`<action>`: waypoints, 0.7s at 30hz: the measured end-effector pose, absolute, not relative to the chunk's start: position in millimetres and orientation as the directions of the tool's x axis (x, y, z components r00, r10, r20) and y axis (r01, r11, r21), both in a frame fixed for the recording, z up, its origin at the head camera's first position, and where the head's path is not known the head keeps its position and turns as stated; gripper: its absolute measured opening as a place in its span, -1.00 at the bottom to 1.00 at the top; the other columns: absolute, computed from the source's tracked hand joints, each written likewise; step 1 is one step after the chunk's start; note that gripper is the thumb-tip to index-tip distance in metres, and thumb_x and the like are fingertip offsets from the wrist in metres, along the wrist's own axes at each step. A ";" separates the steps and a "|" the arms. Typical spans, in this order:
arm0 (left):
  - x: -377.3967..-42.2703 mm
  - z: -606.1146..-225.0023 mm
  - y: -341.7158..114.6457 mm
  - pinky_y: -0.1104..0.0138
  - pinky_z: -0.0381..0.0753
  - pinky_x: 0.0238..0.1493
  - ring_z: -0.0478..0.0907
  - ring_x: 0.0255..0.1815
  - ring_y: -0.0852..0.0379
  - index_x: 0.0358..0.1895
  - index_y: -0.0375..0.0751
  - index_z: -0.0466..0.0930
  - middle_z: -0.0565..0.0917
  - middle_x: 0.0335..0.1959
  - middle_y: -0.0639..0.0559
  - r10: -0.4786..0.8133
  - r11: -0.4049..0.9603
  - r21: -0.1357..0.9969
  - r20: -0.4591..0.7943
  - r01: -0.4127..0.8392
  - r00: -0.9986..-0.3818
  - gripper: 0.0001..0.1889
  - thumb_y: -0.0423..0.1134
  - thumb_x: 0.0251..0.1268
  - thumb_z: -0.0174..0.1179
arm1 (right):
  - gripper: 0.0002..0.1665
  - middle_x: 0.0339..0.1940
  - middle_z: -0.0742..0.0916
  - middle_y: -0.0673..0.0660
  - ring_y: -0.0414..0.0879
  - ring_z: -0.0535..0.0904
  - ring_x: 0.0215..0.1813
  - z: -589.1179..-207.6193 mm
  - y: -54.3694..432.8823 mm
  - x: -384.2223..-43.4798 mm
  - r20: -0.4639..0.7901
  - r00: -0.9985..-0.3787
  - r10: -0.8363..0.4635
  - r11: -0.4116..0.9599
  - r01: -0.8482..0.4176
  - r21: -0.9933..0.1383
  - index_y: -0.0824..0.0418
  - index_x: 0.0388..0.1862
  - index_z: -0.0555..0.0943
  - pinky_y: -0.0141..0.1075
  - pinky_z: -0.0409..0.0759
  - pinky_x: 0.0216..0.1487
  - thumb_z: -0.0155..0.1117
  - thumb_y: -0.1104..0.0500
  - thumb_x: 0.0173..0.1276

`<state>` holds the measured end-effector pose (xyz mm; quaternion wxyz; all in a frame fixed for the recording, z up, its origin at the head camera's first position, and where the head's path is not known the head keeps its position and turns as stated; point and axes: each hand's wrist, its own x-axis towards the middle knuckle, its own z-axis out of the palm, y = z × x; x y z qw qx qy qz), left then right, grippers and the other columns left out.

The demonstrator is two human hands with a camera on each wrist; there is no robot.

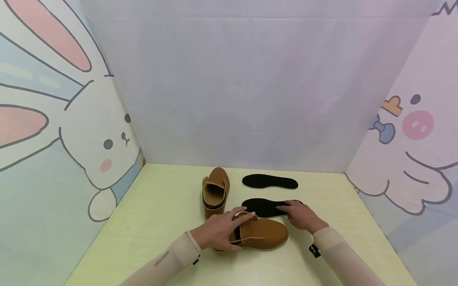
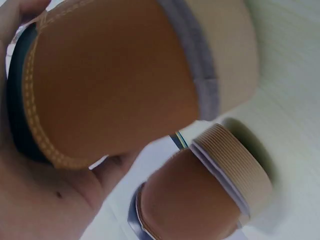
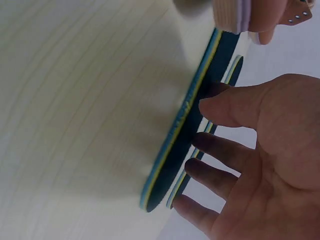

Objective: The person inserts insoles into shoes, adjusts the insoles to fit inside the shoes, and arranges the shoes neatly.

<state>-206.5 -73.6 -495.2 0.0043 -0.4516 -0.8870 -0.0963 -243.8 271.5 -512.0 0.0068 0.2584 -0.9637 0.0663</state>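
My left hand (image 1: 219, 230) spans the opening of a brown leather shoe (image 1: 266, 233) lying toe right, thumb on its near side and fingers on its far side. In the left wrist view, that shoe's stitched heel (image 2: 115, 75) fills the top, beside the hand. My right hand (image 1: 300, 215) is over the right part of a black insole (image 1: 262, 207) just behind the shoe. Seen from the right wrist, its fingers are spread and lightly bent, fingertips right at the insole (image 3: 182, 135), whose edge shows blue and yellow layers.
A second brown shoe (image 1: 219, 186) stands behind the left hand, toe to the back. Another black insole (image 1: 270, 181) lies farther back on the pale wooden table (image 1: 161, 198). Cartoon-printed panels flank the table, and a plain pale wall (image 1: 243, 91) closes the back.
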 end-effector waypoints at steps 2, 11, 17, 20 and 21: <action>-204.4 -496.2 -78.2 0.48 0.29 -0.56 0.52 -0.19 0.26 0.65 0.37 -0.10 0.21 0.53 0.09 0.786 0.587 0.181 0.108 0.789 -0.609 0.08 0.26 0.12 0.39 | -0.50 0.21 0.60 0.42 0.38 0.56 0.16 -515.8 270.3 -249.0 0.038 -0.868 -0.496 0.858 -0.496 -0.132 0.16 0.24 0.67 0.22 0.58 -0.08 0.20 0.42 0.35; -203.0 -508.7 -86.2 0.48 0.28 -0.54 0.45 -0.33 0.34 0.63 0.35 0.02 0.38 0.40 0.21 0.742 0.588 0.240 0.218 0.772 -0.634 -0.04 0.21 0.19 0.33 | -0.38 0.38 0.46 0.47 0.48 0.38 0.34 -529.2 273.4 -277.4 -0.009 -0.901 -0.433 0.886 -0.424 -0.190 0.16 0.43 0.52 0.23 0.53 0.01 0.09 0.42 0.39; -206.7 -511.7 -85.1 0.48 0.29 -0.52 0.44 -0.36 0.35 0.63 0.33 0.03 0.42 0.36 0.21 0.727 0.591 0.242 0.253 0.769 -0.638 -0.02 0.17 0.16 0.35 | -0.41 0.33 0.50 0.46 0.45 0.42 0.31 -528.0 273.3 -281.8 0.065 -0.888 -0.456 0.872 -0.460 -0.169 0.20 0.44 0.49 0.26 0.50 0.07 0.12 0.39 0.43; -209.0 -513.6 -82.1 0.48 0.31 -0.50 0.43 -0.37 0.34 0.63 0.31 0.05 0.43 0.35 0.19 0.721 0.597 0.217 0.276 0.773 -0.635 -0.03 0.17 0.15 0.35 | -0.43 0.27 0.54 0.46 0.43 0.47 0.26 -524.1 272.8 -277.5 0.150 -0.868 -0.473 0.856 -0.493 -0.155 0.26 0.41 0.51 0.28 0.48 0.12 0.16 0.38 0.42; -209.4 -514.3 -80.6 0.48 0.32 -0.48 0.43 -0.36 0.34 0.62 0.30 0.06 0.43 0.35 0.19 0.717 0.601 0.208 0.286 0.772 -0.636 -0.04 0.17 0.15 0.35 | -0.45 0.26 0.55 0.46 0.43 0.48 0.24 -522.5 272.8 -275.8 0.173 -0.862 -0.477 0.852 -0.502 -0.149 0.27 0.39 0.52 0.28 0.49 0.11 0.18 0.38 0.41</action>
